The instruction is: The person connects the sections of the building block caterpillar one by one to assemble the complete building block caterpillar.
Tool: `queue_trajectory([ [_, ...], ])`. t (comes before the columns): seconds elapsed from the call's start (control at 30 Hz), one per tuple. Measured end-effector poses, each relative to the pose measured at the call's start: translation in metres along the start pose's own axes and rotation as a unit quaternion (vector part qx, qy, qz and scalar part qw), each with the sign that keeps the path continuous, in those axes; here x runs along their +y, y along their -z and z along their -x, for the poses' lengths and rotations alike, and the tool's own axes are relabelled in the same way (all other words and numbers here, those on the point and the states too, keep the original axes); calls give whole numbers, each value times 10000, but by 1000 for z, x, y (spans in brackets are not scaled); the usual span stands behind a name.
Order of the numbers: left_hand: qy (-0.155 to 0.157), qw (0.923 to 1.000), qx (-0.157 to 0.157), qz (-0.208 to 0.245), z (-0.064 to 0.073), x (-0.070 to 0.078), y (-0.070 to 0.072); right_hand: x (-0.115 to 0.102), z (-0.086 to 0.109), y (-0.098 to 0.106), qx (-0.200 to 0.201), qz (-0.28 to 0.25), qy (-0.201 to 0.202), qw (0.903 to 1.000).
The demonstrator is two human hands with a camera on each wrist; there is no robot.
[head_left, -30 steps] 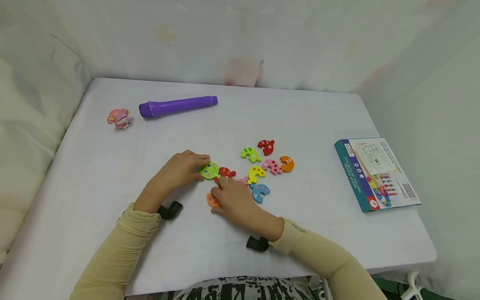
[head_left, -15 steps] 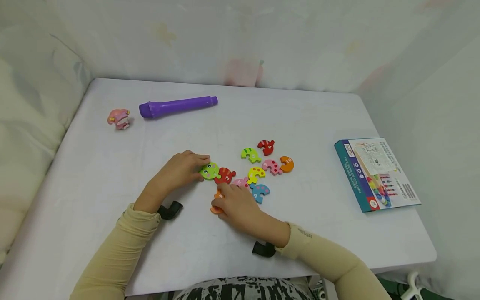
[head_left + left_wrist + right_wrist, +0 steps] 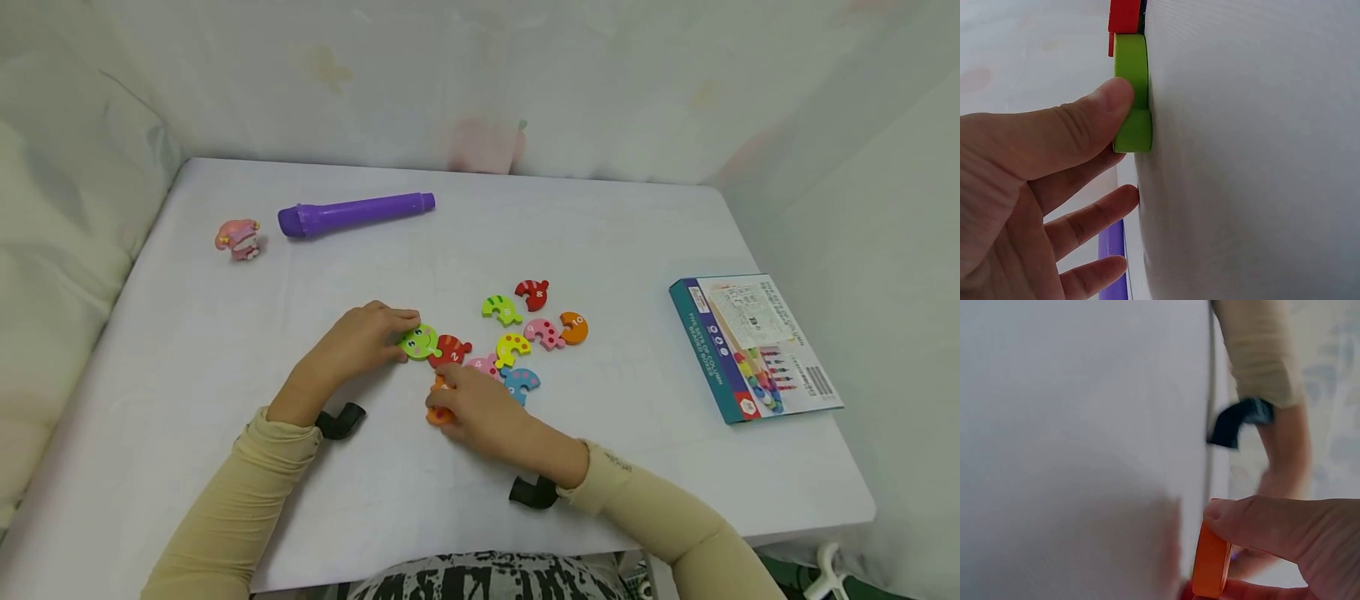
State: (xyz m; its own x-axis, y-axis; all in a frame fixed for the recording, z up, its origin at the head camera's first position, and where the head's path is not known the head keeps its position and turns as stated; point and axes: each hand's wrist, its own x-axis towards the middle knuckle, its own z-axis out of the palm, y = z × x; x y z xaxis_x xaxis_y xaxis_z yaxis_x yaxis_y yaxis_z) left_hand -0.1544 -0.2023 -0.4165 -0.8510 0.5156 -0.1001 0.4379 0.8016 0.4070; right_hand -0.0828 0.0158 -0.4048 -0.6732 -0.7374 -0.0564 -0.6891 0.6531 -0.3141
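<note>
White table [image 3: 615, 242]: green piece [image 3: 417, 342], orange piece [image 3: 1211, 559] in 2 hands [image 3: 360, 337] [image 3: 483, 410]

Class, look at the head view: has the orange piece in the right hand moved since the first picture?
Yes: the orange piece in the right hand has shifted rightward, judged against the unmoved smiling green piece.

**Left Thumb on the Green**

And it's the left hand [image 3: 1035, 187] at eight o'clock, thumb [image 3: 1079, 131] planted on the green piece [image 3: 1130, 62], index fingertip tucked out of sight behind it! Red piece [image 3: 1125, 15] right at its twelve, three o'clock all white surface [image 3: 1254, 150], a purple object [image 3: 1113, 236] down at six behind the spread lower fingers!
</note>
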Motion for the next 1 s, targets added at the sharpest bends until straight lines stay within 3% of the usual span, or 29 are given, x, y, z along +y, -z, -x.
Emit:
queue_trajectory([
  [0.17, -91, 10000, 17, -7, 1, -2, 0, 15, -3, 18, 610, -278, -313, 9973],
  [0.37, -104, 9999, -1, -13, 1, -2, 1, 37, -12, 37, 579, -480, -905, 9930],
  [0.63, -79, 10000, -24, 5, 0, -2, 1, 69, -32, 46, 59, -308, -579, 9978],
  [1.0, -39, 10000, -64, 44, 1, -1, 2, 75, -42, 42, -513, -613, -251, 9965],
])
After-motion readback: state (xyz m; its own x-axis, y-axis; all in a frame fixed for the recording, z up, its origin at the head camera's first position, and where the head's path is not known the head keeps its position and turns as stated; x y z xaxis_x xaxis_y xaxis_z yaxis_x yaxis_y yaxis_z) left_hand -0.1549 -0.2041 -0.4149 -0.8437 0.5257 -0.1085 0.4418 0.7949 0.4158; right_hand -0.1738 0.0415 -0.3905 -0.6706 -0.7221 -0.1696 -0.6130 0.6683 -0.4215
